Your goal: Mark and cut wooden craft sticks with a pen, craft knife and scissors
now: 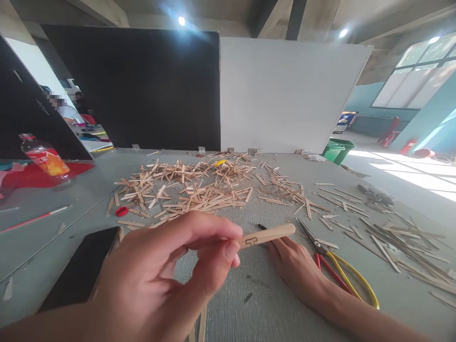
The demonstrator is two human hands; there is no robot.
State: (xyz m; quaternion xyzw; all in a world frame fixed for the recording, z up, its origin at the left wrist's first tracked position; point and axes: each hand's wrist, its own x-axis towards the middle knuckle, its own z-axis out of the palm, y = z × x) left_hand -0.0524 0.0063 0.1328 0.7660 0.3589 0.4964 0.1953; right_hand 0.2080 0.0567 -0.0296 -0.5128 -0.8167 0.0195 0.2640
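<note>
My left hand (pixel 171 261) pinches a wooden craft stick (pixel 270 234) between thumb and fingers, holding it up near the camera. An outlined T shape is drawn on the stick's face. Behind it, my right hand (pixel 297 268) rests on the table with its fingers curled around a pen, whose dark tip (pixel 261 226) pokes out to the left. The stick hides part of those fingers and the pen. Just right of that hand lie pointed scissors (pixel 329 256) with one red and one yellow handle.
Many loose craft sticks (pixel 213 195) are heaped across the table (pixel 245 304), with thin split strips (pixel 402 242) at the right. A black phone (pixel 83 266), a red bottle cap (pixel 121 211) and a drink bottle (pixel 46 159) are on the left. Black and white panels (pixel 292 95) stand behind.
</note>
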